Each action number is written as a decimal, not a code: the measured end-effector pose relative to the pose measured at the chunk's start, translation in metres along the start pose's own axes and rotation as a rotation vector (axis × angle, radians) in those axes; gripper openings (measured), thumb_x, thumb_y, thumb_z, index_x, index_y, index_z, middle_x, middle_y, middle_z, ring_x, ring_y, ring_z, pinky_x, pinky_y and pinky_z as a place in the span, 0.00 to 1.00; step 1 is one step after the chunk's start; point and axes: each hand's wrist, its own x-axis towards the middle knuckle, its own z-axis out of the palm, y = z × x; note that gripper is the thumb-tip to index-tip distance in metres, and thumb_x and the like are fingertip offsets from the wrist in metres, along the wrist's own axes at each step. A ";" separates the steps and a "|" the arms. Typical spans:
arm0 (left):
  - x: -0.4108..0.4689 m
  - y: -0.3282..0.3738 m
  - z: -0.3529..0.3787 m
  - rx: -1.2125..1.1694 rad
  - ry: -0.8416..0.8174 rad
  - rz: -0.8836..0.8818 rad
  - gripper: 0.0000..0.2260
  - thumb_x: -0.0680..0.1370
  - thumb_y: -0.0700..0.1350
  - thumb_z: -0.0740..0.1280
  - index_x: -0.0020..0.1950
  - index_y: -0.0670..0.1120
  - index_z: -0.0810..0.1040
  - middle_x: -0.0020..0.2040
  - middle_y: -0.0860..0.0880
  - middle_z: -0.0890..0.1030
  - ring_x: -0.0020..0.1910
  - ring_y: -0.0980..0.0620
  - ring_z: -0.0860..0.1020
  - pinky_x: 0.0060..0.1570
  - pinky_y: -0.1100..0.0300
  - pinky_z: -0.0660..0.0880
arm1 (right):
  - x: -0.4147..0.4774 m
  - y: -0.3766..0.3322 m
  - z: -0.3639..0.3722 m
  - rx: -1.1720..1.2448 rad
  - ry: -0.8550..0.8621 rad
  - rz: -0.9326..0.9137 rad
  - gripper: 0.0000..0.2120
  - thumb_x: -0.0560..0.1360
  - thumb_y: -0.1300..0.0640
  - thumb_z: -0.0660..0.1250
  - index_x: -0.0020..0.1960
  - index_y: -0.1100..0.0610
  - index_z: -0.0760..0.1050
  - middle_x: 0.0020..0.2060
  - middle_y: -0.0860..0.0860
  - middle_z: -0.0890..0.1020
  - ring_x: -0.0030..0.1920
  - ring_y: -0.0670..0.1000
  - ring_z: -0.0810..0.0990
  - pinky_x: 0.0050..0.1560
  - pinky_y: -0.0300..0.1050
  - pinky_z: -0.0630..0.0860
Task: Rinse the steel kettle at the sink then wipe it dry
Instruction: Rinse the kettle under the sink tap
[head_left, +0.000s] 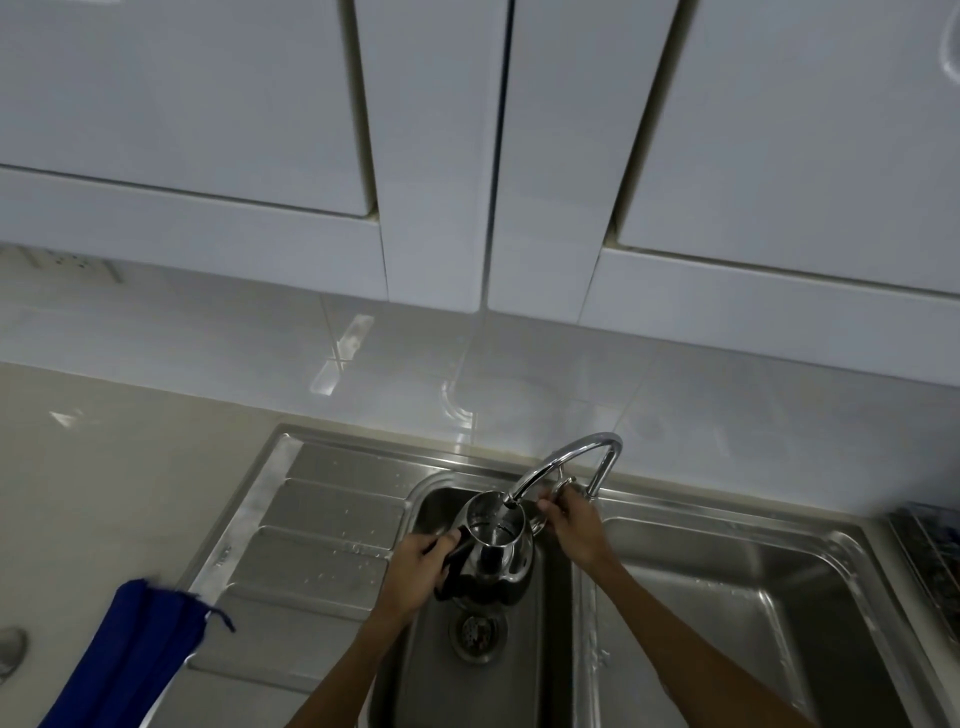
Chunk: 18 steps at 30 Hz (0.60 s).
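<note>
The steel kettle is held above the left basin of a double steel sink, directly over the drain strainer. Its open mouth is turned upward and positioned under the outlet of the curved chrome tap. The black handle of the kettle is enclosed by the left hand, whose fingers are wrapped fully around it. The right hand is placed at the base of the tap, behind and to the right of the kettle; its fingers are curled around what appears to be the tap lever, though the small size and dim light leave this uncertain. Whether water is running cannot be determined. The right basin is seen beside the left one, separated by a steel divider. To the left of the basins, a ribbed draining board is dotted with water droplets. A folded blue cloth is laid across the front left corner of the draining board and the beige counter. White wall cupboards are shown above a tiled splashback.
</note>
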 end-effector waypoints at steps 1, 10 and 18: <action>0.000 0.000 0.000 -0.002 0.003 0.003 0.23 0.82 0.44 0.67 0.25 0.48 0.75 0.20 0.53 0.72 0.20 0.57 0.69 0.25 0.64 0.64 | 0.000 -0.001 0.000 0.005 -0.001 0.002 0.04 0.77 0.61 0.69 0.49 0.53 0.78 0.44 0.50 0.85 0.48 0.53 0.85 0.54 0.61 0.80; -0.003 0.003 -0.001 0.004 -0.017 -0.008 0.24 0.82 0.44 0.66 0.24 0.52 0.79 0.21 0.53 0.73 0.21 0.58 0.71 0.26 0.64 0.66 | -0.001 0.003 -0.001 0.019 -0.015 -0.011 0.09 0.77 0.59 0.68 0.48 0.45 0.77 0.44 0.51 0.85 0.47 0.55 0.84 0.53 0.63 0.80; -0.007 0.007 -0.001 -0.005 -0.010 -0.009 0.21 0.82 0.44 0.66 0.28 0.48 0.77 0.22 0.52 0.74 0.21 0.58 0.71 0.27 0.64 0.66 | -0.004 -0.004 -0.004 0.007 -0.031 -0.020 0.05 0.77 0.59 0.68 0.48 0.49 0.78 0.44 0.50 0.85 0.48 0.52 0.84 0.55 0.62 0.79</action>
